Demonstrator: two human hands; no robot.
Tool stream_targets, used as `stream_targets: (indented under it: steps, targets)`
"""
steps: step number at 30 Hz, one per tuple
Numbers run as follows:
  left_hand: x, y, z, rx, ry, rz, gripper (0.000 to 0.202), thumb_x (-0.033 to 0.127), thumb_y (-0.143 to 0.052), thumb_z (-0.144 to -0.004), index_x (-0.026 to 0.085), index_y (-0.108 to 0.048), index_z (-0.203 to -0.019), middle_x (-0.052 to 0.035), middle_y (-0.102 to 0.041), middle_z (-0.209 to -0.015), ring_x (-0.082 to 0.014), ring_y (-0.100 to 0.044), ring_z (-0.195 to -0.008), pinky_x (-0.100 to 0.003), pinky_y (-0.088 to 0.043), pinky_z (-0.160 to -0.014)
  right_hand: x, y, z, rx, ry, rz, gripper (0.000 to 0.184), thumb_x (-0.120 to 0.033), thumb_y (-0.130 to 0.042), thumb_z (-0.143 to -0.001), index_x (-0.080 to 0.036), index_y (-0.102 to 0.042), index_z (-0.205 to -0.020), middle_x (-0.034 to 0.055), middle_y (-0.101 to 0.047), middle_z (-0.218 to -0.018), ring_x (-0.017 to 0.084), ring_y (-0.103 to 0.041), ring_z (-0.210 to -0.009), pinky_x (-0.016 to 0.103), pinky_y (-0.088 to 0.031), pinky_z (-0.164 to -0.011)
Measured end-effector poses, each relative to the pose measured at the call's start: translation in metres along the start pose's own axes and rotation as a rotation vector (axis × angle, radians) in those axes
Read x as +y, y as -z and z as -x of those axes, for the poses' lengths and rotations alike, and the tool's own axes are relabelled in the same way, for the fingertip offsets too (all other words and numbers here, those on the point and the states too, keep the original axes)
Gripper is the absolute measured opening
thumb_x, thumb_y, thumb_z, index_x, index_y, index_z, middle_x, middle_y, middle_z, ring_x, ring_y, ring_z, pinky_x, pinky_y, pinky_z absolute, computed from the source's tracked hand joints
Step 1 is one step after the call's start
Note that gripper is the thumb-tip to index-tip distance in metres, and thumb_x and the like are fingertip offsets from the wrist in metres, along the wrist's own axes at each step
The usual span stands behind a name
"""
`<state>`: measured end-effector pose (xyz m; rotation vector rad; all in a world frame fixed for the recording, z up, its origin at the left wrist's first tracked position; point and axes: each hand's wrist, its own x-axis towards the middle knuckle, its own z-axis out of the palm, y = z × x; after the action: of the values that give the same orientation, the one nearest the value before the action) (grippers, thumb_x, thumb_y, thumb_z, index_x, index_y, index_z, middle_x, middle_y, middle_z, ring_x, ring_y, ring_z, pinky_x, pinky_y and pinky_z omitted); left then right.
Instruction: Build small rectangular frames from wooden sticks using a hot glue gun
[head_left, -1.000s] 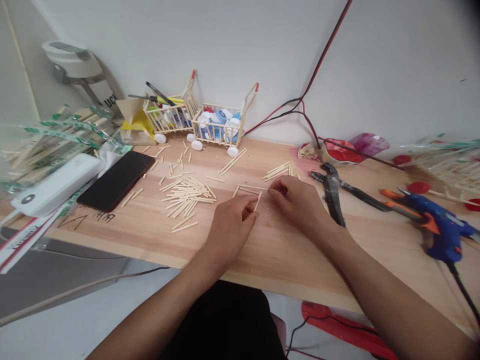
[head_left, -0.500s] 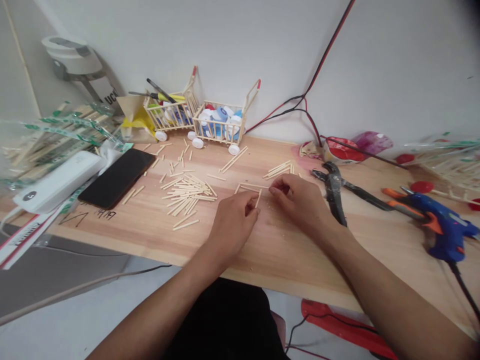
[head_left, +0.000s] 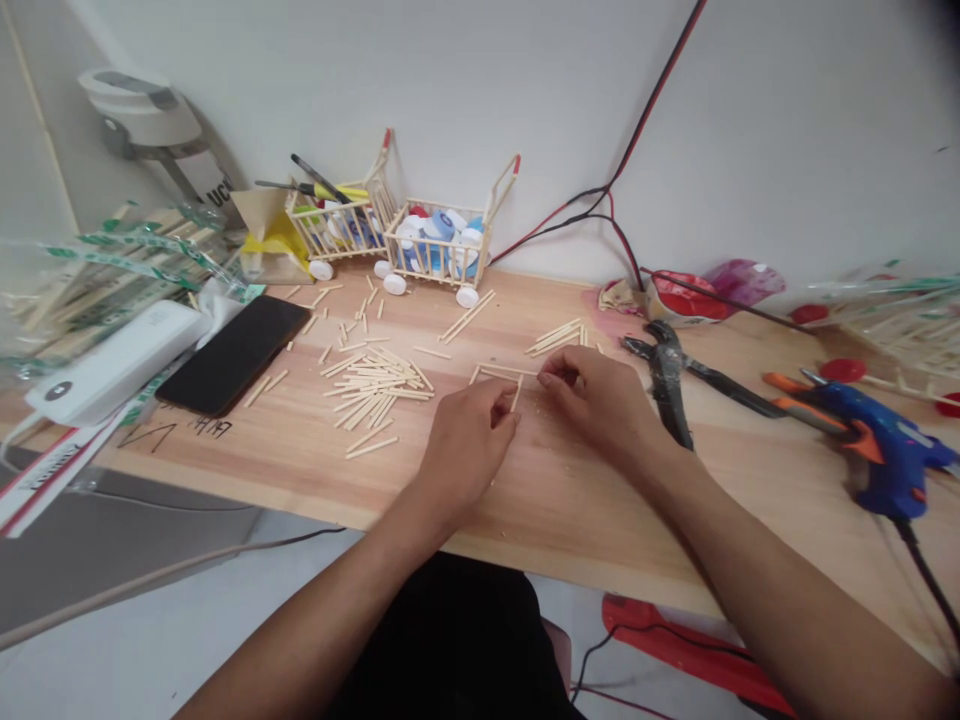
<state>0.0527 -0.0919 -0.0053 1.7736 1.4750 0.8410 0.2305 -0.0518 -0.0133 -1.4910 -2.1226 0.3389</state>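
Note:
A small frame of thin wooden sticks lies flat on the wooden table in front of me. My left hand pinches the near end of one stick of this frame. My right hand pinches the frame's far right corner, fingers curled. A loose pile of cut sticks lies just left of my left hand. A smaller bundle of sticks rests beyond my right hand.
Two stick carts filled with bottle caps stand at the wall. Black pliers and a blue glue gun lie to the right. A black phone and a white power bank sit on the left. Red and black wires run up the wall.
Both hands stay on the stick frame with only slight finger shifts. The view has drifted a little.

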Motion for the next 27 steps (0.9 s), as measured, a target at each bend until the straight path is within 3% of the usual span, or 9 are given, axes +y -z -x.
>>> stream_targets:
  steps: [22, 27]
  targets:
    - [-0.0002, 0.0006, -0.0012, -0.011, -0.002, -0.008, 0.033, 0.013, -0.059, -0.076, 0.017, -0.069, -0.108, -0.0039, -0.072, -0.088, -0.0172, -0.064, -0.08, -0.031, -0.05, -0.079, -0.001, 0.0022, -0.0019, -0.02, 0.014, 0.011, 0.007, -0.019, -0.054, -0.08, -0.019, -0.059, -0.075, 0.003, -0.063, -0.072, 0.016, -0.053, -0.065, 0.027, -0.036, -0.058]
    - [-0.0001, 0.0013, -0.0007, -0.02, -0.038, -0.035, 0.026, 0.011, -0.057, -0.076, 0.018, -0.069, -0.098, -0.0028, -0.07, -0.086, -0.0157, -0.062, -0.076, -0.03, -0.049, -0.076, -0.0013, 0.0025, -0.0012, -0.024, 0.02, -0.002, 0.007, -0.019, -0.054, -0.08, -0.02, -0.059, -0.074, 0.0029, -0.063, -0.071, 0.016, -0.053, -0.065, 0.027, -0.036, -0.058]
